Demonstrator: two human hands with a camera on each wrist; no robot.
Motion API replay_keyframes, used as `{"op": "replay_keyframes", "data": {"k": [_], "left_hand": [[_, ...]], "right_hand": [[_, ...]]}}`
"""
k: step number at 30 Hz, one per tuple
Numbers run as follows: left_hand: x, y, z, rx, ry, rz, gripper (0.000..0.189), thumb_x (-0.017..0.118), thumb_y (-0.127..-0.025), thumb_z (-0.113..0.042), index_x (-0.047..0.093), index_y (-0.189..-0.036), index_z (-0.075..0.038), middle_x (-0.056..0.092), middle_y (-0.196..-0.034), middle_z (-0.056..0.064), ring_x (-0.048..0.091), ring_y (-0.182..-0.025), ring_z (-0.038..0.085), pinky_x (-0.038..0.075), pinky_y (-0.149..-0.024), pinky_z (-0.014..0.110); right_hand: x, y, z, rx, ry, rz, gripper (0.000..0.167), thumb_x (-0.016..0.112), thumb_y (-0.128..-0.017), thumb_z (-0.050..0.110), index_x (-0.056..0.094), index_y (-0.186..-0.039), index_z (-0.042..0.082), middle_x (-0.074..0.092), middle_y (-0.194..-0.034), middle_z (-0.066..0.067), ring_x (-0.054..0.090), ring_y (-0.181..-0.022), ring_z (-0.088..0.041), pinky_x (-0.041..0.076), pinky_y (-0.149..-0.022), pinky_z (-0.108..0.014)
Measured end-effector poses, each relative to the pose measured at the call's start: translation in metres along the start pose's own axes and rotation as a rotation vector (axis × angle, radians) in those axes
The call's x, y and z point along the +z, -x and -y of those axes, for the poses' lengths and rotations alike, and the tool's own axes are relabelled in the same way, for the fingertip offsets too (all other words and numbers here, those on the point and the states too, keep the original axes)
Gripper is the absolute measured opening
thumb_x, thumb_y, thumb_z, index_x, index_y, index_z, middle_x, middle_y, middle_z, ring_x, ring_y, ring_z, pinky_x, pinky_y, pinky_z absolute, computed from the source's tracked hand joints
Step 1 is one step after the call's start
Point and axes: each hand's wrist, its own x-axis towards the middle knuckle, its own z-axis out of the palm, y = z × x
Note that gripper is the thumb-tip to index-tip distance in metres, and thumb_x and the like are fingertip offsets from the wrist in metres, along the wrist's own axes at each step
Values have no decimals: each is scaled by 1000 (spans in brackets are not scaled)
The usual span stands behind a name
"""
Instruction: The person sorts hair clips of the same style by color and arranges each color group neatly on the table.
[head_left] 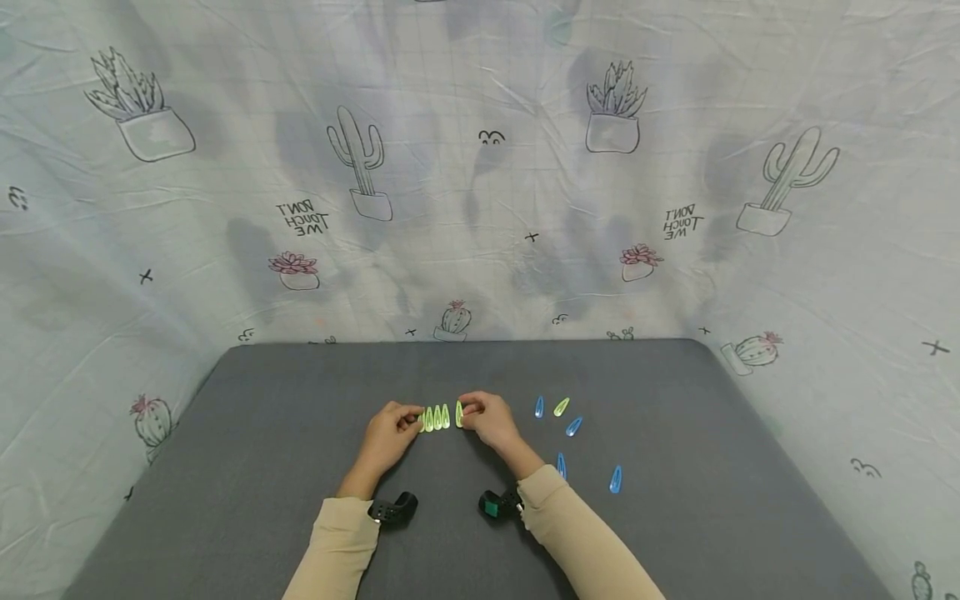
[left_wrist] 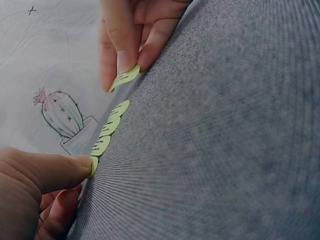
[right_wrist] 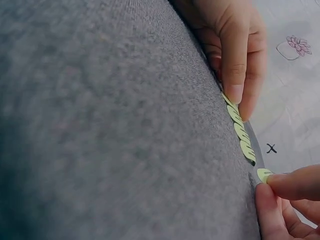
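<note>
Several yellow-green snap hair clips (head_left: pixel 437 417) lie side by side in a row on the grey table. At the left end of the row, my left hand (head_left: pixel 386 433) pinches the outermost clip (left_wrist: pixel 93 167) between thumb and finger. Just beyond the right end, my right hand (head_left: pixel 491 421) holds another yellow-green hair clip (head_left: pixel 459 413) by thumb and fingertip, a small gap away from the row. In the right wrist view, that clip (right_wrist: pixel 263 175) is partly hidden by the fingers.
To the right lie a loose yellow-green clip (head_left: pixel 562 407) and several blue clips, among them one at the back (head_left: pixel 539 407) and one farther right (head_left: pixel 616 479). A blue clip (head_left: pixel 562 465) lies beside my right sleeve. Behind the grey table (head_left: pixel 300 383) hangs a cactus-print cloth (head_left: pixel 480 200).
</note>
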Motion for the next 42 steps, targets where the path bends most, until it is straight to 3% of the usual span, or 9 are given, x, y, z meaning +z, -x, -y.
{"op": "replay_keyframes", "data": {"k": [14,27,42], "left_hand": [[-1,-1,-1,-4,4,-7,18,71,-82,-7,73,-100,-5,57,-82,4,50,-70,10,43,-64,25],[-3,-3,-6,-13,-17,-7,18,72,-82,-8,73,-100,-6,57,-82,3,50,-69,10,43,-65,26],[-4,-11,-1,-30,7,24,19,71,-83,-7,73,-102,-6,56,-83,3,49,-69,9,43,-64,25]], "right_hand": [[1,-9,15,16,194,48,32,66,-77,-2,69,-108,1,65,-78,-6,53,-62,-11,43,-55,-24],[5,-11,19,-19,282,-2,25,62,-76,-3,70,-99,1,62,-71,-2,48,-59,-9,39,-53,-22],[1,-8,2,-22,8,-6,28,66,-85,6,66,-113,2,66,-93,-10,64,-85,-19,52,-71,-28]]}}
